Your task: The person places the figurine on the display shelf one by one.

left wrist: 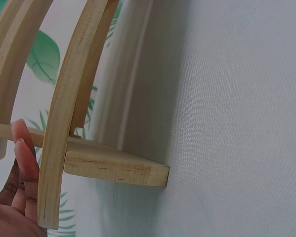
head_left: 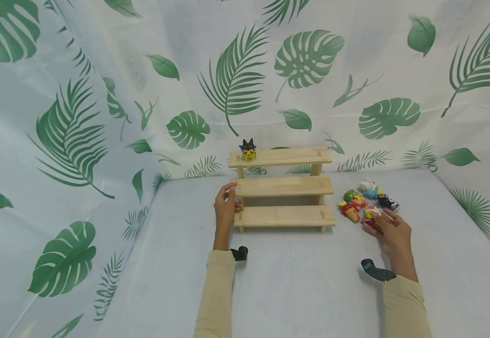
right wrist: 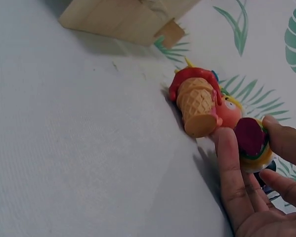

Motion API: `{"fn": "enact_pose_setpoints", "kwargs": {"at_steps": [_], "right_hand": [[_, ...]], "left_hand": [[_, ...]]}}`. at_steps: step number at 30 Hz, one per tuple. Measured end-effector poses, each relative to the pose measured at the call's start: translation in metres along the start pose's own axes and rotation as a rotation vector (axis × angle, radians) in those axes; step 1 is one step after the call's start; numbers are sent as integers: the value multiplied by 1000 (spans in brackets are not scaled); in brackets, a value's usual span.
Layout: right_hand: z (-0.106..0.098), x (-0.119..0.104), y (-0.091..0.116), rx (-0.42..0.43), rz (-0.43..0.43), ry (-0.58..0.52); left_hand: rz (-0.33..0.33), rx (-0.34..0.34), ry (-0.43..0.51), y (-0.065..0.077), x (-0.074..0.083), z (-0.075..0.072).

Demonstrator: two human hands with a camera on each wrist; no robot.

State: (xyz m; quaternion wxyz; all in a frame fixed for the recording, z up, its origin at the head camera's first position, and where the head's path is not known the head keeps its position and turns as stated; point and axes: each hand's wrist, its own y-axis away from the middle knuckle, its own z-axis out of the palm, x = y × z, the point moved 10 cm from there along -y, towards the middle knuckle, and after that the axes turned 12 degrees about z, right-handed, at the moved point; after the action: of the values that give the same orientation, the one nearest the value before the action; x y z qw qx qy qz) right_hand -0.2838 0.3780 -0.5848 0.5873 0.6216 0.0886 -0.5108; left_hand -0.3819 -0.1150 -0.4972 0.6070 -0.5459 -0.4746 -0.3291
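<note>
A three-step wooden display stand (head_left: 284,187) stands on the white cloth. My left hand (head_left: 225,202) grips its left end at the middle step; in the left wrist view the fingers (left wrist: 26,160) lie against the wood beside an upright. At the right, my right hand (head_left: 392,234) pinches a small toy figurine (head_left: 372,213) between thumb and fingers. Its dark red base (right wrist: 250,137) faces the camera in the right wrist view. Close by lies a figurine with an ice-cream cone (right wrist: 196,106), touching a pink-faced figurine (right wrist: 230,114).
A yellow figurine with a black-eared top (head_left: 249,150) stands at the left of the top step. Around the right hand lie a white and blue figurine (head_left: 369,189), a black one (head_left: 387,202) and a green-topped one (head_left: 350,195). A leaf-printed curtain (head_left: 245,84) hangs behind.
</note>
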Motion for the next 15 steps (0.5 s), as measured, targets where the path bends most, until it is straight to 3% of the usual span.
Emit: {"fn": "enact_pose_setpoints", "kwargs": {"at_steps": [9,15], "right_hand": [[-5,1,-1,-58,-38,-43],[-1,3,3,-126,-28,-30]], "left_hand": [[-20,-25,6,0,1,1],[-20,-66,17,3,25,1]]}}
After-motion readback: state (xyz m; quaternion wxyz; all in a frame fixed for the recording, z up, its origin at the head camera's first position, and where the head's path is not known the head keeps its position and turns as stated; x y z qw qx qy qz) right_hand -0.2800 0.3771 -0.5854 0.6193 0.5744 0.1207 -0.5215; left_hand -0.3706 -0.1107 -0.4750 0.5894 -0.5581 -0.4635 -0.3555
